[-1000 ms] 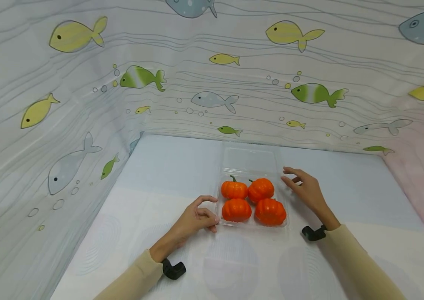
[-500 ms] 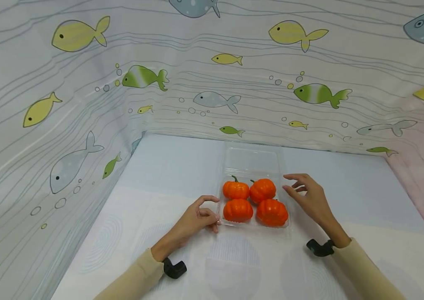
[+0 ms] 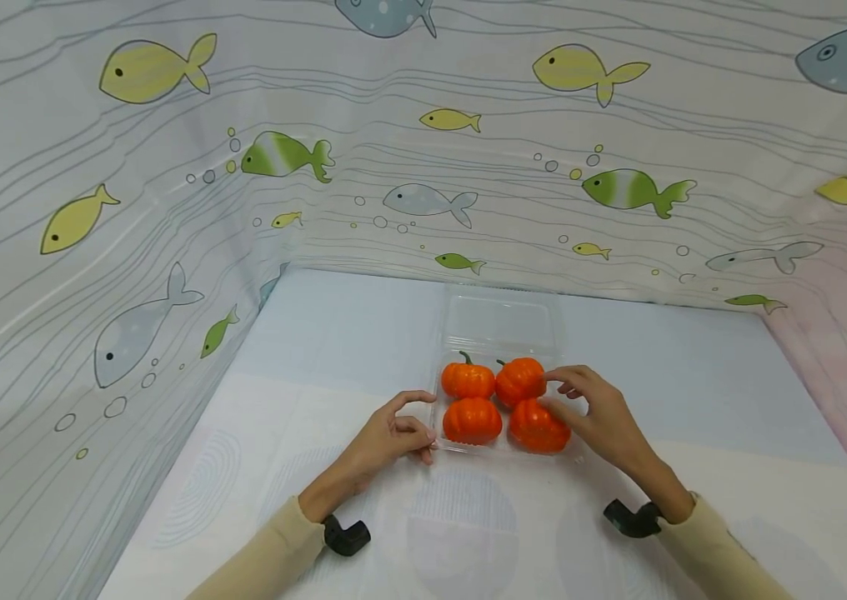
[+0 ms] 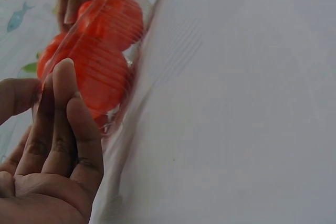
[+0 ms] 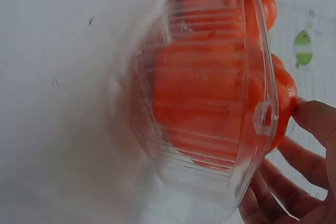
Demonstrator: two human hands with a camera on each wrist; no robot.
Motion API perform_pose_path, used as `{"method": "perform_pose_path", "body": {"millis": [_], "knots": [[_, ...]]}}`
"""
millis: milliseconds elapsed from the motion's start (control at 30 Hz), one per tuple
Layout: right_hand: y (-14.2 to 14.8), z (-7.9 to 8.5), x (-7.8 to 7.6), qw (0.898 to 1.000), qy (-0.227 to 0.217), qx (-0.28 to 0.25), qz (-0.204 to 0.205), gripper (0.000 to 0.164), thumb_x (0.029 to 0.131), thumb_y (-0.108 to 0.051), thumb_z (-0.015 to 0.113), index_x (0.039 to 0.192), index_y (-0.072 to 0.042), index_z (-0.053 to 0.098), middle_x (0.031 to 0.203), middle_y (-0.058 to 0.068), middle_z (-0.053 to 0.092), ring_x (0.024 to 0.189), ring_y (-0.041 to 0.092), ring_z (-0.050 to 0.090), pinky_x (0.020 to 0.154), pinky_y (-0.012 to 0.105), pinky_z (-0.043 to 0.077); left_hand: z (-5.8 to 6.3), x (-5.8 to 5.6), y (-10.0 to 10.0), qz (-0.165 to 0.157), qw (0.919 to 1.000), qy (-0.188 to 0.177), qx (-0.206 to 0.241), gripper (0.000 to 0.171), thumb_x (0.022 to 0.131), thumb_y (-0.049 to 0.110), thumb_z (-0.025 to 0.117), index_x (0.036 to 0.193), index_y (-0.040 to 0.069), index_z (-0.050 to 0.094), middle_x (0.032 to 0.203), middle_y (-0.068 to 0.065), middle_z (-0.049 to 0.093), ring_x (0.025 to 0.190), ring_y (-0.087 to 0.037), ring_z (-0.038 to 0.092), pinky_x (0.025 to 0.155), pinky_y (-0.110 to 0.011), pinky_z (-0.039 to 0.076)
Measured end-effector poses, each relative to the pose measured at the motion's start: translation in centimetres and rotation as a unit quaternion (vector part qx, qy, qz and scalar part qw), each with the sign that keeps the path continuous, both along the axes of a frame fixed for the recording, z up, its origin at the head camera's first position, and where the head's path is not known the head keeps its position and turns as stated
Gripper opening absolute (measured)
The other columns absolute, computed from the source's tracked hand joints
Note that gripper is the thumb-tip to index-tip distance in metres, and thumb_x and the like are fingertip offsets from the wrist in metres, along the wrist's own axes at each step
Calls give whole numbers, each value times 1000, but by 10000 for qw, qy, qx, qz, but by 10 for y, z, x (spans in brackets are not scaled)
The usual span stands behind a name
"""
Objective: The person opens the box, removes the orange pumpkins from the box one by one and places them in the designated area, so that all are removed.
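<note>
Several orange mini pumpkins sit in a clear plastic clamshell container (image 3: 502, 451), whose lid (image 3: 500, 319) lies folded back. My left hand (image 3: 391, 433) is at the container's left side; in the left wrist view its thumb and fingertips pinch the thin rim. My right hand (image 3: 603, 417) reaches over the right side. Its thumb touches the top of the front right pumpkin (image 3: 538, 427), and its forefinger is at the side of the back right pumpkin (image 3: 520, 382). In the right wrist view the other fingers (image 5: 302, 163) extend loosely beside the container wall.
A pale patterned cloth (image 3: 318, 350) covers the table. Fish-printed curtains (image 3: 363, 125) hang behind it and along both sides. A black camera mount sits on the left wrist (image 3: 347, 538), another on the right wrist (image 3: 632, 519).
My right hand has moved left from beside the container onto the right-hand pumpkins. My left hand has stayed at the left rim.
</note>
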State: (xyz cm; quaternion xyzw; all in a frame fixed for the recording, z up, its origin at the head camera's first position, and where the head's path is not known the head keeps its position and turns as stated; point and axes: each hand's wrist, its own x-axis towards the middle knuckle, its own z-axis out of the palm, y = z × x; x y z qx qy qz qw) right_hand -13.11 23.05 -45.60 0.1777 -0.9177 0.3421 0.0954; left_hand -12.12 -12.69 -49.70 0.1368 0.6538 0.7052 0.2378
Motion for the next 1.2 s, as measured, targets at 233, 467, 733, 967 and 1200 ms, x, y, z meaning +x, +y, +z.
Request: {"method": "perform_pose_path", "body": {"millis": [233, 467, 733, 967, 1200], "knots": [[-6, -1, 8, 9994, -295, 145, -121, 38, 89, -36, 83, 116, -10, 76, 121, 6, 66, 97, 26, 64, 76, 41, 60, -1, 0, 1, 78, 10000, 20, 26, 60, 98, 9, 71, 151, 11, 43, 98, -34, 68, 76, -27, 71, 80, -40, 61], [-13, 4, 15, 9957, -520, 752, -155, 59, 84, -57, 80, 111, -4, 78, 116, 11, 65, 101, 27, 58, 81, 44, 56, 1, 0, 2, 116, 9999, -5, -26, 60, 98, 9, 72, 150, 10, 43, 97, -33, 68, 75, -27, 71, 80, -39, 61], [-23, 10, 18, 9870, -1032, 1226, -102, 60, 86, -67, 71, 97, -8, 80, 109, 9, 67, 105, 28, 57, 82, 44, 54, 1, 0, 2, 97, 10000, -8, 24, 59, 98, 8, 72, 150, 10, 44, 95, -32, 68, 75, -27, 70, 79, -39, 61], [-26, 12, 14, 9802, -1580, 1140, 337, 51, 90, -66, 69, 89, -14, 71, 77, -4, 57, 78, 16, 54, 65, 29, 44, -1, 1, 2, 113, 9999, 14, 40, 59, 98, 6, 71, 149, 9, 44, 91, -27, 69, 74, -27, 70, 79, -39, 61], [-26, 14, 12, 9771, -1843, 847, 637, 45, 92, -61, 70, 96, -16, 65, 70, -7, 50, 69, 12, 51, 57, 25, 40, -1, 2, 2, 98, 9999, 70, 100, 58, 99, 7, 70, 150, 8, 43, 95, -33, 67, 75, -27, 71, 79, -39, 61]]}}
